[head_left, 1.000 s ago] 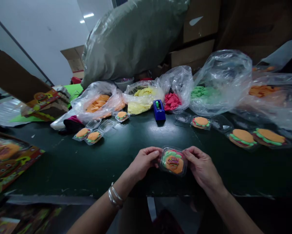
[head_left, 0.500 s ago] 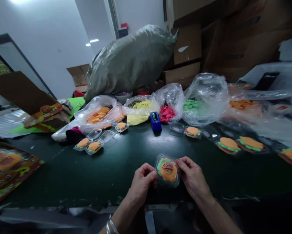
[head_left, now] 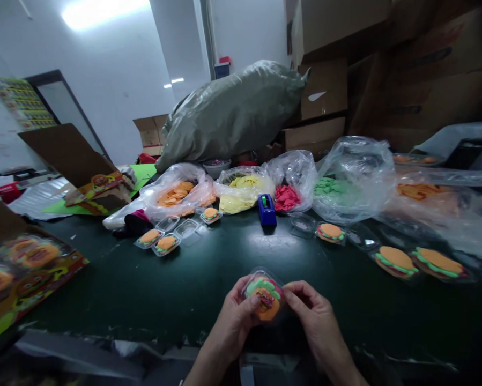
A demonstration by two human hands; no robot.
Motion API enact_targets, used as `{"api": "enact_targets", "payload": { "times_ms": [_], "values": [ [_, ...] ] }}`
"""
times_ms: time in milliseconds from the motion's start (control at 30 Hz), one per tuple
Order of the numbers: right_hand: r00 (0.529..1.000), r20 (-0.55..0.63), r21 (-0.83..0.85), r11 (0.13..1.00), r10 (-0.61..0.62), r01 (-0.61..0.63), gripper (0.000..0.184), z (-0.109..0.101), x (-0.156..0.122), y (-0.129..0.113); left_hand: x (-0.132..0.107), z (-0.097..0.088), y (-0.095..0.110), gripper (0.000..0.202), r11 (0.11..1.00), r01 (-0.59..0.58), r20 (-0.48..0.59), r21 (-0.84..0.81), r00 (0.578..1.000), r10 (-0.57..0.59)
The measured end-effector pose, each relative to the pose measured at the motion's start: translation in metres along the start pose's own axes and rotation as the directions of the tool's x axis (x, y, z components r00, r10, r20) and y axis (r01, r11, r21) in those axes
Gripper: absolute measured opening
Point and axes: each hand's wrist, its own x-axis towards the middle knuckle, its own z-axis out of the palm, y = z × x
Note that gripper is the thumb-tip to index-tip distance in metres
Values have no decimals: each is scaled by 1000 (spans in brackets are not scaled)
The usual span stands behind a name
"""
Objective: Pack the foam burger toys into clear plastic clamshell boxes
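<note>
Packing workshop: cartons [head_left: 325,91], bagged pieces [head_left: 175,193]

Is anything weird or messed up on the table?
One thing looks odd: the black and pink bundle on the left. It looks like cloth, yet it lies right beside clear burger packs. Also, the table's front edge looks scuffed, with pale, uneven marks along the dark green.

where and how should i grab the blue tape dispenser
Probably by the near end of the blue tape dispenser, thumb and fingers across its two long sides, coming from the wearer's side and slightly above. Its body is narrow and that end points toward the wearer, while the bag of yellow pieces and bag of red pieces flank its far part.
</note>
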Motion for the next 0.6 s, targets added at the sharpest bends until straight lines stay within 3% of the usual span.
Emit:
{"api": "enact_targets", "payload": {
  "times_ms": [167, 333, 467, 600],
  "values": [
    [971, 234, -161, 987, 42, -4, 21, -5, -1, -29, -9, -1, 16, 50, 992, 75, 38, 103, 996, -79],
    [991, 100, 11, 995, 93, -94, 28, -3, -2, -17, -7, -4, 24, 46, 995, 68, 18, 69, 997, -70],
    [992, 32, 55, 991, 119, -121, 31, 0, -6, 0, -5, -6, 16, 43, 997, 59, 2, 40, 998, -59],
    [983, 85, 84, 982, 161, -168, 31, 10, -9, 5, -6, -3, 12, 38, 996, -7, -23, 84, 1000, 9]
  ]
}}
